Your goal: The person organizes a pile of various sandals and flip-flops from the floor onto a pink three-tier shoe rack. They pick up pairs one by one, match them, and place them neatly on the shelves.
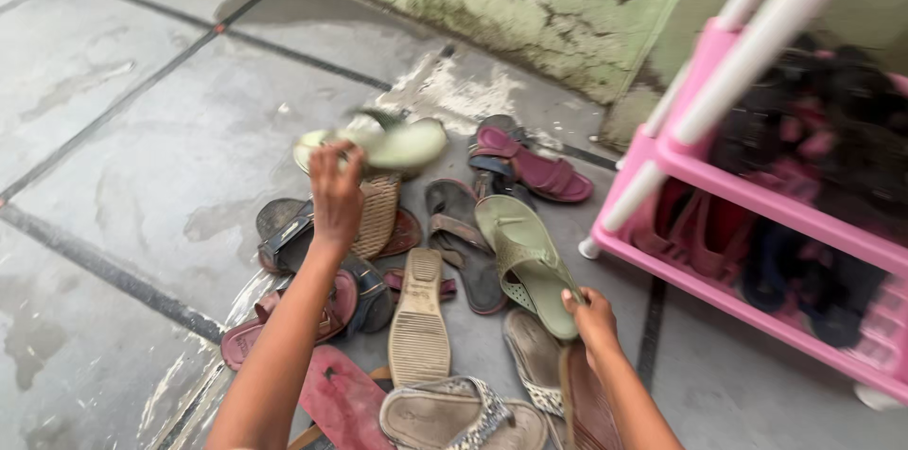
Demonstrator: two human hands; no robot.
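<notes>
Sorting is partly done, by appearance: the pink rack (719, 176) at right holds footwear on its shelves, while a heap of sandals (445, 251) remains on the floor. The left hand (333, 190), raised, clasps a pale green sandal (392, 143); the right hand (591, 316), nearer, grips its mate (525, 261) by the heel.

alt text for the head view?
Two bare hands each lift a pale green sandal from a pile of sandals on a grey tiled floor: left hand one, right hand another. A pink shoe rack stands right.
</notes>
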